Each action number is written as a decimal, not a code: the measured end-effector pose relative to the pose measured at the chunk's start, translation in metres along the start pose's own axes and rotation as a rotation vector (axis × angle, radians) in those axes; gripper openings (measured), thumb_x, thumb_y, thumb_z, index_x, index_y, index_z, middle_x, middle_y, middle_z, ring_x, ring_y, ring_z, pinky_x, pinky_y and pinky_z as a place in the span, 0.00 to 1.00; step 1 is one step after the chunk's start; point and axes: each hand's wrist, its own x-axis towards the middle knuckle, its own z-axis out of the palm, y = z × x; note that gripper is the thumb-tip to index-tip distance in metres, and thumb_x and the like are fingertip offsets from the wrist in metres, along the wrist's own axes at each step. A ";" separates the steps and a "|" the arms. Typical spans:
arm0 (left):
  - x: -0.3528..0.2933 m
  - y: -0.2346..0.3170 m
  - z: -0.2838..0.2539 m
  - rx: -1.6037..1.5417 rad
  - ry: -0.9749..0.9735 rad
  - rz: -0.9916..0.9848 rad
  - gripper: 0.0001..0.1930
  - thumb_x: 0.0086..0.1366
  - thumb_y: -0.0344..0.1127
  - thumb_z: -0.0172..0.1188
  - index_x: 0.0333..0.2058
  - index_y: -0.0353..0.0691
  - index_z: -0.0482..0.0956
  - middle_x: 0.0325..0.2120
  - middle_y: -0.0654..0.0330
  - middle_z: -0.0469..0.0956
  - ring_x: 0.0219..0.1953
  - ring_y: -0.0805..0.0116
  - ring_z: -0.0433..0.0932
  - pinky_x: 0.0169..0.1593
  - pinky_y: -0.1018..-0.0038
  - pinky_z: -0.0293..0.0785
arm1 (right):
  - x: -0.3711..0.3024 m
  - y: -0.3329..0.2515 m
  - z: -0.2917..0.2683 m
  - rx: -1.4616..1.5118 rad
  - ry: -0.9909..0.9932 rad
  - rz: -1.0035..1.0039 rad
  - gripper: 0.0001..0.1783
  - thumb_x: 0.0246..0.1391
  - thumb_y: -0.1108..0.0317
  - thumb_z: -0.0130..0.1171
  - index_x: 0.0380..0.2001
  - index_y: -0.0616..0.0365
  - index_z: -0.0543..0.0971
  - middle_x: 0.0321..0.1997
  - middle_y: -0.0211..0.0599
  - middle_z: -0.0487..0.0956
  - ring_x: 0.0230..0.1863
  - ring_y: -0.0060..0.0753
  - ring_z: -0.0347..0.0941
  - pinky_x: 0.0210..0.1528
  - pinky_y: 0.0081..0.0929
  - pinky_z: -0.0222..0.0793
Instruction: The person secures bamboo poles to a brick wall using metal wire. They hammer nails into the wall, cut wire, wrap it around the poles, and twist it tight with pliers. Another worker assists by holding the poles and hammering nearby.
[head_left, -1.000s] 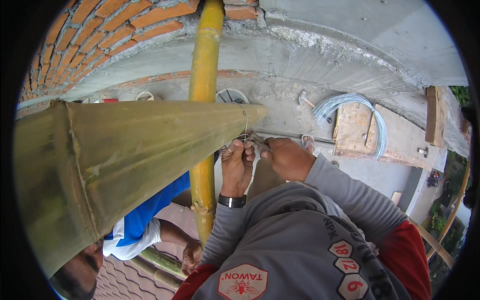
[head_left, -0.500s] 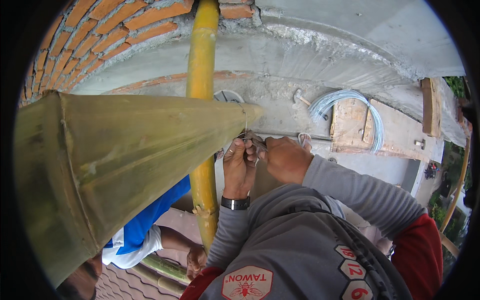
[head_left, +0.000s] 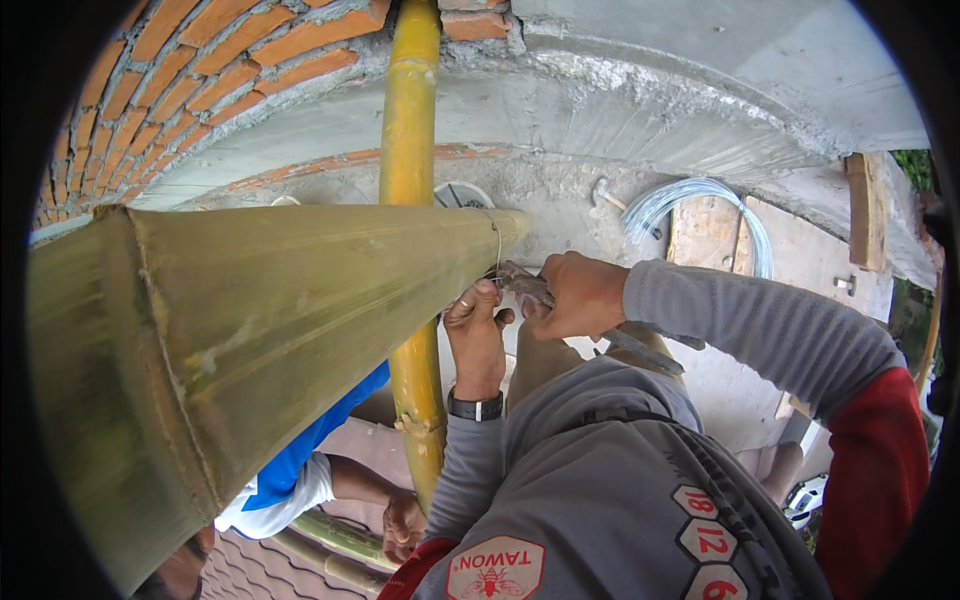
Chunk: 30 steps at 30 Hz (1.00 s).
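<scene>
A thick green bamboo pole (head_left: 260,310) fills the left and narrows toward the middle, crossing a yellow bamboo pole (head_left: 408,150). Thin metal wire (head_left: 498,240) loops around the green pole near the crossing. My left hand (head_left: 478,345), closed with thumb and fingers together, pinches the wire by the pole's lower side. Wrapped around metal pincers (head_left: 640,348), my right hand (head_left: 580,295) brings their jaws to the wire just beside my left fingertips. The pincers' long handles stick out below my right wrist. The wire's end is too small to make out.
A coil of wire (head_left: 650,212) lies on boards (head_left: 805,245) at right, near a hammer (head_left: 610,197). A bucket (head_left: 463,195) stands behind the crossing. Brickwork (head_left: 225,60) rises far left. A co-worker's hand (head_left: 403,525) is low left, above roof tiles (head_left: 250,570).
My right hand and the pincers have turned, so the handles now show below the wrist. My right elbow has swung outward to the right. The view has shifted slightly.
</scene>
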 end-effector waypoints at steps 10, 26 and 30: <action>0.002 -0.003 -0.005 0.040 -0.018 0.038 0.08 0.71 0.39 0.61 0.43 0.43 0.83 0.40 0.65 0.82 0.42 0.74 0.78 0.44 0.70 0.77 | 0.042 0.029 -0.026 0.511 -0.670 -0.093 0.13 0.48 0.69 0.69 0.28 0.61 0.74 0.17 0.26 0.68 0.18 0.23 0.70 0.19 0.28 0.73; -0.011 0.009 0.006 -0.123 -0.038 0.046 0.09 0.72 0.35 0.57 0.44 0.39 0.83 0.48 0.52 0.81 0.49 0.64 0.80 0.55 0.63 0.76 | 0.028 0.074 -0.012 1.025 -1.013 -0.148 0.32 0.69 0.52 0.50 0.64 0.67 0.67 0.32 0.40 0.78 0.26 0.32 0.80 0.32 0.33 0.82; -0.006 0.009 0.001 -0.040 -0.038 0.059 0.10 0.72 0.33 0.56 0.45 0.37 0.83 0.45 0.52 0.83 0.47 0.63 0.81 0.53 0.65 0.78 | 0.028 0.074 -0.018 0.943 -0.815 -0.167 0.33 0.63 0.51 0.59 0.60 0.65 0.67 0.32 0.39 0.77 0.26 0.32 0.79 0.31 0.32 0.80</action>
